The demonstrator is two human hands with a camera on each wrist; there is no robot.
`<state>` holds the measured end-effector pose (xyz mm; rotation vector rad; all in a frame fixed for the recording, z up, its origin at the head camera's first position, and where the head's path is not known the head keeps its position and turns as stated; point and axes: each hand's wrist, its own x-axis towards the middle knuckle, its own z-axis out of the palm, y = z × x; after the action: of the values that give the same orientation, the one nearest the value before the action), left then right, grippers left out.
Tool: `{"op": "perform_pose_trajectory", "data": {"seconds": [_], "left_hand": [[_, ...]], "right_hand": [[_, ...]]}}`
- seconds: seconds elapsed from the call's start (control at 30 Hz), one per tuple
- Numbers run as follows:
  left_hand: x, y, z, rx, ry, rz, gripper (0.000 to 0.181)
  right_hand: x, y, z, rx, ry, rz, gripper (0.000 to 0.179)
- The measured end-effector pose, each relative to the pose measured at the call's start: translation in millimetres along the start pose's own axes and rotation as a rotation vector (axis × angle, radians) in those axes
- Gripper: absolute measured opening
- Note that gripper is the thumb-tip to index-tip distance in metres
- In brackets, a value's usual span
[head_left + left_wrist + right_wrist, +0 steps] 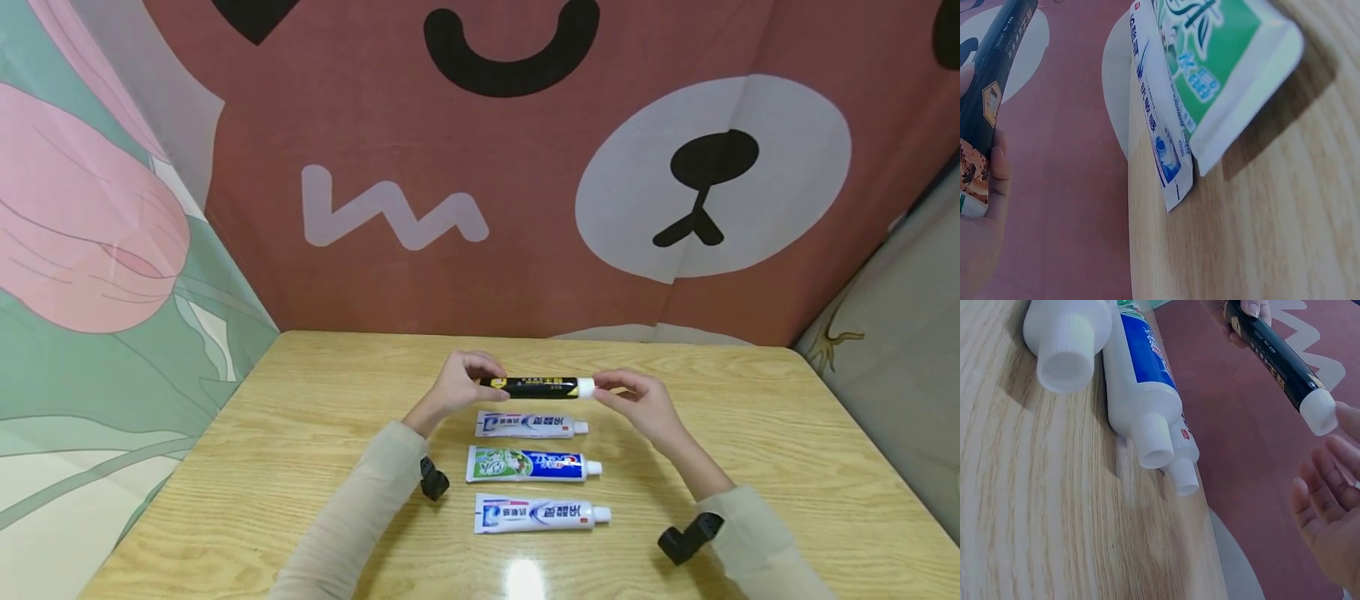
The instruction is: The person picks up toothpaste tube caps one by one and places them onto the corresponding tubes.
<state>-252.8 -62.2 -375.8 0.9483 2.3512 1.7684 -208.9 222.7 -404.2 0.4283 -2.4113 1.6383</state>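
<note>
A black toothpaste tube [542,388] with yellow lettering and a white cap is held level above the table's far part. My left hand [456,390] pinches its flat end between thumb and fingers; the left wrist view shows the tube's patterned end [974,172] in that grip. At the other end, my right hand [647,410] has its fingertips right at the white cap [1319,412], its other fingers spread and loosely bent. Nearer me lie a white toothpaste tube [525,425], a green and blue one [525,464] and another white one [534,513], roughly parallel, caps to the right.
The tubes lie on a light wood-grain table [300,467]. Behind its far edge hangs a reddish-brown cloth [420,292] with cartoon shapes. A flower-patterned cloth [90,250] hangs at the left, and a pale one [900,308] at the right.
</note>
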Motion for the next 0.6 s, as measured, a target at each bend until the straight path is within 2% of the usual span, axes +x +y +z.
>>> {"op": "perform_pose_trajectory", "data": {"seconds": [0.33, 0.6], "left_hand": [[-0.3, -0.9, 0.0, -0.012, -0.006, 0.023, 0.023], [-0.1, -0.4, 0.1, -0.018, -0.001, 0.031, 0.022]], "right_hand": [[0.4, 0.2, 1.9, -0.076, -0.018, 0.006, 0.017], [0.5, 1.5, 2.2, -0.020, -0.016, -0.015, 0.023]]}}
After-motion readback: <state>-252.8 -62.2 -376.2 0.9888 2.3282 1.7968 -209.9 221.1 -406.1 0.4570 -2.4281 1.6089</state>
